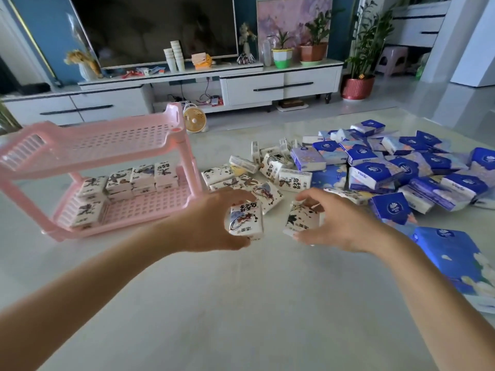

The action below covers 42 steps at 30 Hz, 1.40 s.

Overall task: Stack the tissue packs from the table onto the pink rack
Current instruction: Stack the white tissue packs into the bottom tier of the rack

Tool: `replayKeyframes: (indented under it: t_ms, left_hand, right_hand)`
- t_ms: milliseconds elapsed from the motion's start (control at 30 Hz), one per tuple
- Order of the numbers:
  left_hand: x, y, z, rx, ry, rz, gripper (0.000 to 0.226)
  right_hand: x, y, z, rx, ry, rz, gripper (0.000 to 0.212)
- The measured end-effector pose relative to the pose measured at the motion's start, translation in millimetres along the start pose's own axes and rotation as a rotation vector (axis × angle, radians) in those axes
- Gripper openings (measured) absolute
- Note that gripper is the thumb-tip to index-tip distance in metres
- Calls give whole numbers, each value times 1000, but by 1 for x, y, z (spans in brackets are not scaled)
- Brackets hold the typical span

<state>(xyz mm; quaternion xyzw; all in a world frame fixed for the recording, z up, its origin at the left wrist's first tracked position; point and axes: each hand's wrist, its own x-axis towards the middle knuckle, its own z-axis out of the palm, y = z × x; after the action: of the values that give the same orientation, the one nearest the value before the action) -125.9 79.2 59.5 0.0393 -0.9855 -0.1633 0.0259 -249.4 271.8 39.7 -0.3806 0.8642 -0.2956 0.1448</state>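
Note:
A pink two-tier rack (88, 145) stands on the pale table at the left. Several small white tissue packs (139, 178) lie in rows on its lower shelf; its upper shelf holds nothing. My left hand (211, 223) grips a small white printed tissue pack (246, 219) just right of the rack. My right hand (340, 220) grips another small white pack (301, 219) beside it. Behind both hands lies a loose heap of small white packs (267, 172).
Larger blue tissue packs (401, 170) are heaped at the right, one big blue pack (452, 258) near the right edge. Beyond the table (241, 303) stand a small yellow fan (194, 120), a white TV cabinet (254, 87) and potted plants.

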Motion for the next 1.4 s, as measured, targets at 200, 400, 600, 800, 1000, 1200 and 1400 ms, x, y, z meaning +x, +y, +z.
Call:
replayKeyframes:
  t_ms: [200, 400, 600, 800, 1000, 1200, 1400]
  left_hand:
    - [-93, -64, -31, 96, 97, -181, 76]
    - [-146, -123, -38, 84, 195, -349, 65]
    - [-136, -146, -45, 102, 246, -383, 67]
    - [-94, -187, -55, 221, 196, -527, 63]
    - [-76, -210, -55, 209, 24, -635, 55]
    - [-79, -210, -49, 195, 76, -625, 59]
    - [-83, -208, -43, 196, 114, -590, 59]
  right_hand:
    - [4, -39, 30, 195, -117, -181, 51]
    - [20, -97, 80, 264, -207, -334, 51]
    - [62, -155, 116, 245, -168, -429, 53]
    - [116, -193, 141, 121, -73, -492, 58]
    - [160, -208, 172, -60, -97, -458, 64]
    - [176, -208, 188, -148, -150, -436, 59]
    - [178, -211, 194, -83, -167, -425, 44]
